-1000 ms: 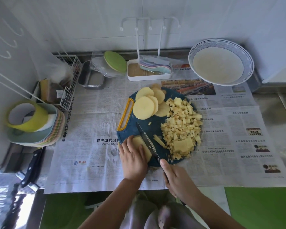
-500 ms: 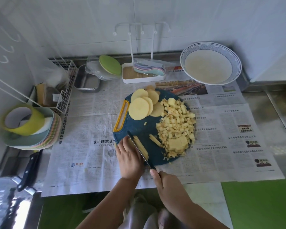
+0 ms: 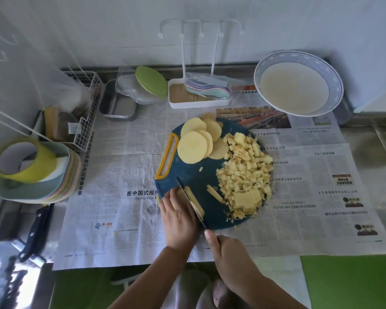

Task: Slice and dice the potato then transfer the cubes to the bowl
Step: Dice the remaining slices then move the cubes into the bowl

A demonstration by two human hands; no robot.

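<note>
Can't see knife (image 3: 187,196) handle, wrapped inside right hand (image 3: 228,249). Potato slab (image 3: 198,205) half hidden under left hand (image 3: 178,216), fingers pressing it down at board (image 3: 194,175) front. Pale yellow cubes (image 3: 245,172) heaped on right, round slices (image 3: 197,142) at back. Bowl (image 3: 298,83) back right, newspaper (image 3: 120,175) over desk (image 3: 379,148) w/ white wall behind.

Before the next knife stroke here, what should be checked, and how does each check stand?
1. Left hand presses the potato piece down: ok.
2. Its fingertips clear of the knife blade: cannot tell, they sit right beside it.
3. Right hand grips the knife handle: ok.
4. Bare cutting board for new strips: ok.
5. All round slices diced: not ok.
6. Bowl empty: cannot tell.
</note>
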